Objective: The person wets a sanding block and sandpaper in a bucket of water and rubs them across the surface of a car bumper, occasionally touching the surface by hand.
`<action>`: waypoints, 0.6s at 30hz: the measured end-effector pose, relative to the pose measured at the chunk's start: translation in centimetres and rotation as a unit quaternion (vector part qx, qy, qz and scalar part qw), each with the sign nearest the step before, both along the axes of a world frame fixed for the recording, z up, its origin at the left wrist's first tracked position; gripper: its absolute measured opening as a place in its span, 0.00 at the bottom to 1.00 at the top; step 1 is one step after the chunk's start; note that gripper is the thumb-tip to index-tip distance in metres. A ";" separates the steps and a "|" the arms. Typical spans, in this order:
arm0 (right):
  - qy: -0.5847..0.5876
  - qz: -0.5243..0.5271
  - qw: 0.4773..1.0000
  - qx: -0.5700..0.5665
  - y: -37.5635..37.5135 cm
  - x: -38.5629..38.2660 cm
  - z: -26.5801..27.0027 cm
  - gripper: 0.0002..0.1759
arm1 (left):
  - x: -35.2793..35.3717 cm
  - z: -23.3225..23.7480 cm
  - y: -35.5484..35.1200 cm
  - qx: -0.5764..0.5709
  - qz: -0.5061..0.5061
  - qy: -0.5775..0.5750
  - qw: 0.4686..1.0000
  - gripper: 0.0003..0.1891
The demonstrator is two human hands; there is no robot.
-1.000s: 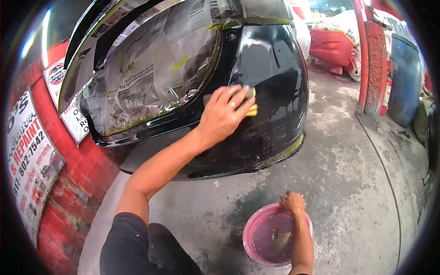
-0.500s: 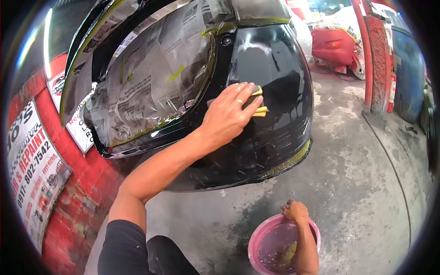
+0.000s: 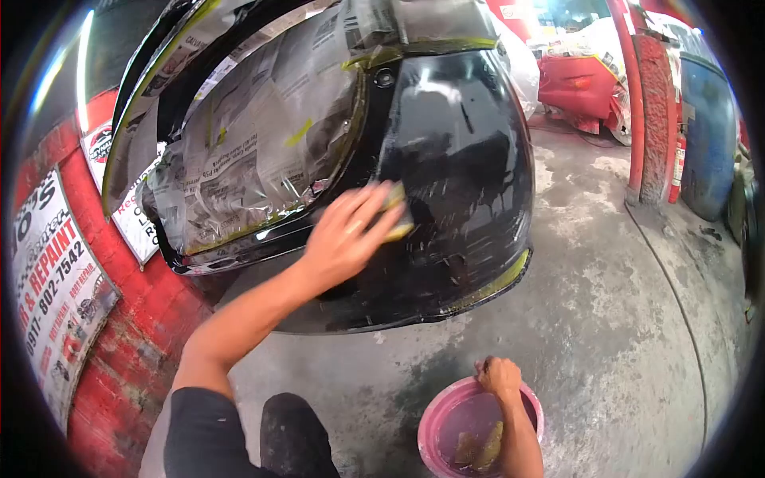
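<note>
My left hand (image 3: 347, 240) is closed over a yellow-and-grey sanding pad (image 3: 398, 213), fingers pressing it flat against a wet, glossy black car body panel (image 3: 466, 187). Water streaks and pale smears mark the panel around the pad. Lower right, my right hand (image 3: 500, 376) is closed at the far rim of a pink basin (image 3: 430, 426). Cloudy water fills the basin, and two yellowish-brown pieces (image 3: 487, 446) lie in it below my right wrist.
Taped newspaper (image 3: 263, 135) covers the opening beside the panel. Signs (image 3: 60, 279) lean along the red wall at left. A red post (image 3: 655, 119), a blue drum (image 3: 708, 131) and a red car part (image 3: 578, 88) stand at back right. A dark line crosses the concrete floor.
My left hand has slid the pad down and left across the panel. The right hand stays at the basin's rim, and two pieces show more plainly in the water.
</note>
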State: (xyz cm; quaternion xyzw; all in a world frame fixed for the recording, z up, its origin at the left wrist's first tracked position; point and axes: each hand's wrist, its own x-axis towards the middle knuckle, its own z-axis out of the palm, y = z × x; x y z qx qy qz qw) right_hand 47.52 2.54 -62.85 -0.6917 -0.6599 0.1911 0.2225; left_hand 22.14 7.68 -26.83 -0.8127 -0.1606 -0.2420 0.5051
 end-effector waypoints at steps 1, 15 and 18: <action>-0.001 0.004 1.000 -0.002 -0.3 -0.2 -0.5 0.21 | -3.4 -1.7 -0.6 -0.011 0.011 0.023 1.000 0.24; -0.005 0.023 1.000 -0.015 -0.5 -0.1 -1.0 0.19 | 3.4 1.7 1.4 -0.015 -0.006 0.037 0.999 0.32; 0.019 0.021 0.999 -0.019 -0.8 0.0 0.3 0.20 | 9.7 3.4 3.4 -0.022 0.007 0.015 1.000 0.31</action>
